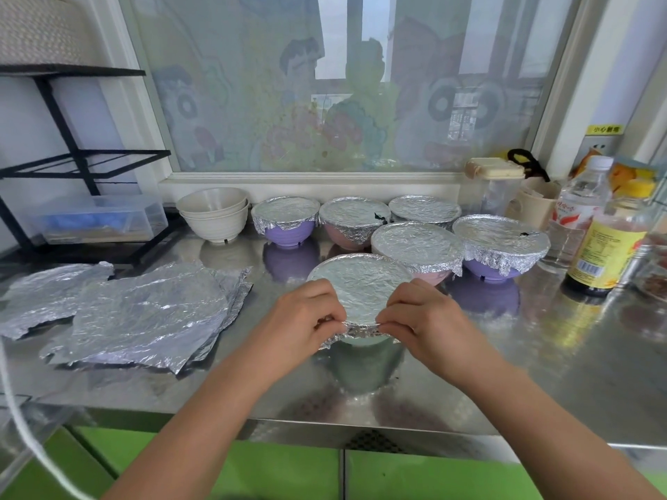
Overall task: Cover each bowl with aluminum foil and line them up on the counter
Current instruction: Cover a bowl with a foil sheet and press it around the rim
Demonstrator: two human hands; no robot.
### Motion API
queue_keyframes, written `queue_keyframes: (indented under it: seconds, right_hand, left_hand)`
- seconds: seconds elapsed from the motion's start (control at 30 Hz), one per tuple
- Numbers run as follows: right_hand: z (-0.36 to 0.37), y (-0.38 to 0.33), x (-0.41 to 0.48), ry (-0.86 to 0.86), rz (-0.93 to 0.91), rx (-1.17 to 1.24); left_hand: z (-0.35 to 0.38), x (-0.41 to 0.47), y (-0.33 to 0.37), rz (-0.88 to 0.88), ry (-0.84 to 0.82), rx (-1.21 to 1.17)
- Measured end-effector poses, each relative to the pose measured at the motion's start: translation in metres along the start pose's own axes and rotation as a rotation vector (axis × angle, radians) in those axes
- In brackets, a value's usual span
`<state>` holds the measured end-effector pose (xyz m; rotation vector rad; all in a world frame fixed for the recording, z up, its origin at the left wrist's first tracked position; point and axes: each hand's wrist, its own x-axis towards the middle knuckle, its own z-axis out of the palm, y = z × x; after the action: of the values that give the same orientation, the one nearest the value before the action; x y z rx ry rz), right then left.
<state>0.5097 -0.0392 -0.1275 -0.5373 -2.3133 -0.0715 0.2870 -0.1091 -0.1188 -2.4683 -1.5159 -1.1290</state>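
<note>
The pale green foil-topped bowl [361, 288] sits on the shiny steel surface [541, 355], just past both hands. Left hand [306, 315] and right hand [422, 315], equally close, curl their fingers [330, 319] in, seemingly pinching the foil edge [361, 332] on the near side.

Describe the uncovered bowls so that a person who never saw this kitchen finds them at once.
Look at the big window with cartoon film behind the steel counter. Below its sill, directly left of a foil-covered purple bowl, stand two nested cream bowls. Among all the bowls here, only they are uncovered.
</note>
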Motion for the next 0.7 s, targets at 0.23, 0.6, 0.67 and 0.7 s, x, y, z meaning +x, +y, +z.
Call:
queue_keyframes:
  seconds: [0.23,0.6,0.67,0.7]
  right_hand:
    - [0.006,-0.008,0.004,0.007,-0.016,0.008]
    - [-0.004,-0.002,-0.002,-0.012,0.003,0.01]
    - [0.0,-0.006,0.001,-0.007,-0.023,0.006]
    - [0.002,-0.008,0.003,0.002,-0.031,0.004]
  left_hand:
    - [0.013,0.005,0.016,0.026,0.039,0.013]
    - [-0.008,0.0,0.0,0.005,-0.014,-0.044]
    - [-0.008,-0.001,0.003,-0.01,-0.007,-0.053]
    - [-0.006,-0.001,0.006,-0.006,-0.003,-0.044]
